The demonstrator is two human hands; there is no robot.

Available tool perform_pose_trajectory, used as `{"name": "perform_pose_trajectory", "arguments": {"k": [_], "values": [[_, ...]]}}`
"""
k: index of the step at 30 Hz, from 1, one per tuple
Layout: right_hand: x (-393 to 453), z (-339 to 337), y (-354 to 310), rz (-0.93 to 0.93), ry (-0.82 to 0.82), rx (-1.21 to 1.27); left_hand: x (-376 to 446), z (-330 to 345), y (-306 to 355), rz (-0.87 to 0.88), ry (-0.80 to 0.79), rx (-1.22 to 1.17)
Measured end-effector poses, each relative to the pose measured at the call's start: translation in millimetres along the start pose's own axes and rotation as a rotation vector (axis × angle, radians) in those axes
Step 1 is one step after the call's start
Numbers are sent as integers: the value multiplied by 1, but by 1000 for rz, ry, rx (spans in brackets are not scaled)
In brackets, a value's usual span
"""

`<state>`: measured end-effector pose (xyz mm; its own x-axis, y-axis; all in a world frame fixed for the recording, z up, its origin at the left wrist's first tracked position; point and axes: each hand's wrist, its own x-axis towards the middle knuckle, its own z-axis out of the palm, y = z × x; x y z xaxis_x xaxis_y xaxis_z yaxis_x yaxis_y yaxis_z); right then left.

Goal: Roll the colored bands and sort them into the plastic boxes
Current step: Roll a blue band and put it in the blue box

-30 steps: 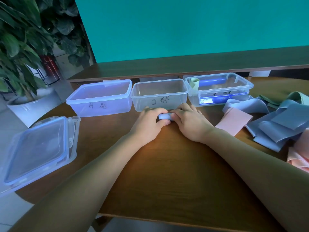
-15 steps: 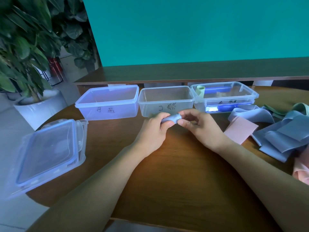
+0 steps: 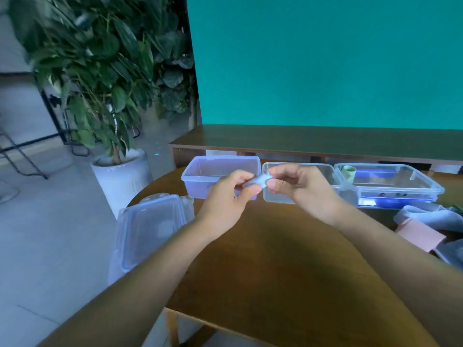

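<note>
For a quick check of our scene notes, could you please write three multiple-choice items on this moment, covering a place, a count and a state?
1. Where is the green roll?
A. at the right box
B. in the left box
C. on the lid

2. How many boxes stand in the row?
A. two
B. three
C. five

3. The blue roll is:
A. lying on the table
B. inside a box
C. pinched between both hands

Answers: 1 A, it stands at that box's left end. 2 B, with the middle box. 3 C, left hand and right hand hold it aloft.
</note>
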<state>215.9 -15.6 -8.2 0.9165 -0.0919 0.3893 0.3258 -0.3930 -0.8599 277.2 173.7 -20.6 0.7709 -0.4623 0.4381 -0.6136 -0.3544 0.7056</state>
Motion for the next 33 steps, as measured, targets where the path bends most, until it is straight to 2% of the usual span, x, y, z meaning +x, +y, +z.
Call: {"name": "perform_pose_trajectory", "arguments": {"k": [5, 12, 20, 33], "values": [[62, 33, -20, -40, -9, -76, 29, -58, -22, -31, 67, 81], [149, 64, -2, 22, -14, -331, 74, -107, -86, -262, 120, 226], [209, 104, 39, 184, -105, -456, 100, -101, -140, -337, 15, 312], [257, 153, 62, 153, -237, -737, 108, -90, -163, -296, 87, 371]]}}
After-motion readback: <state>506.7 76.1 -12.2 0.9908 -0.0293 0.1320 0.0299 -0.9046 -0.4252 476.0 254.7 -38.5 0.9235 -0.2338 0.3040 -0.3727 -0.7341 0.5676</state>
